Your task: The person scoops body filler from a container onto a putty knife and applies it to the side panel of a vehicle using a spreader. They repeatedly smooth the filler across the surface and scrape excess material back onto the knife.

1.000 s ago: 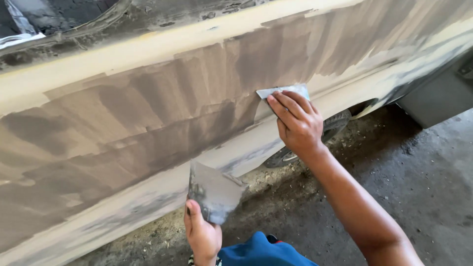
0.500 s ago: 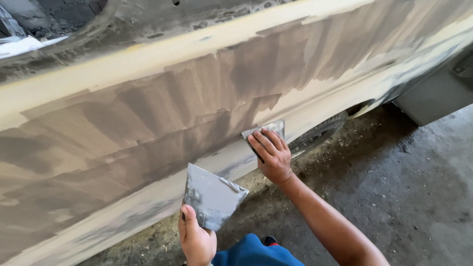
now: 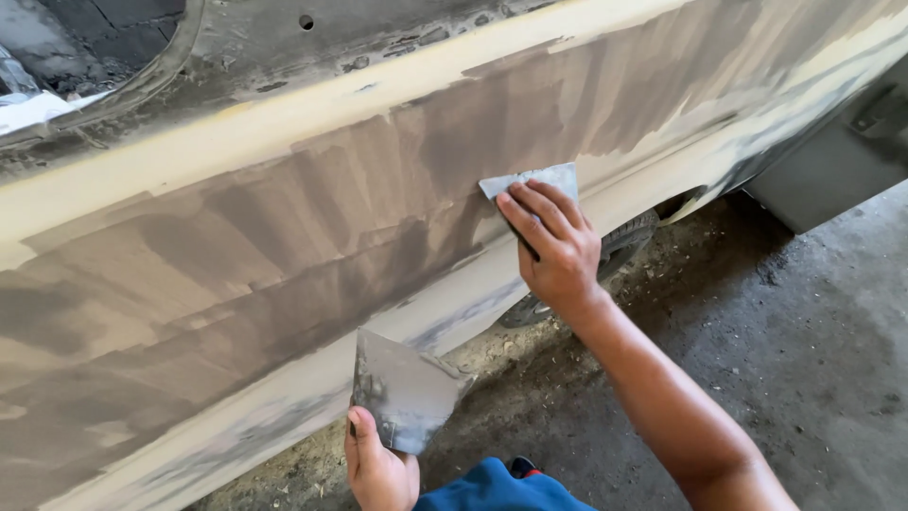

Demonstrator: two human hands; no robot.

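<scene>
While your right hand [image 3: 558, 248] presses a small grey spreader [image 3: 532, 180] flat against the car body panel [image 3: 284, 237], its fingers lie closed over the blade, leaving only the top edge showing. The spreader sits on the grey filler band [image 3: 378, 189], above the wheel [image 3: 615, 248]. Your left hand [image 3: 378, 468] is closed around the lower edge of a grey mixing board [image 3: 405, 386], held upright just beside the panel's lower edge, above the concrete floor [image 3: 804, 360].

I see a matt car panel [image 3: 284, 227] coated in streaked grey-brown filler, two thin smeared metal spreader blades [image 3: 534, 180] [image 3: 402, 388], and a rough, gritty concrete floor [image 3: 813, 360].
</scene>
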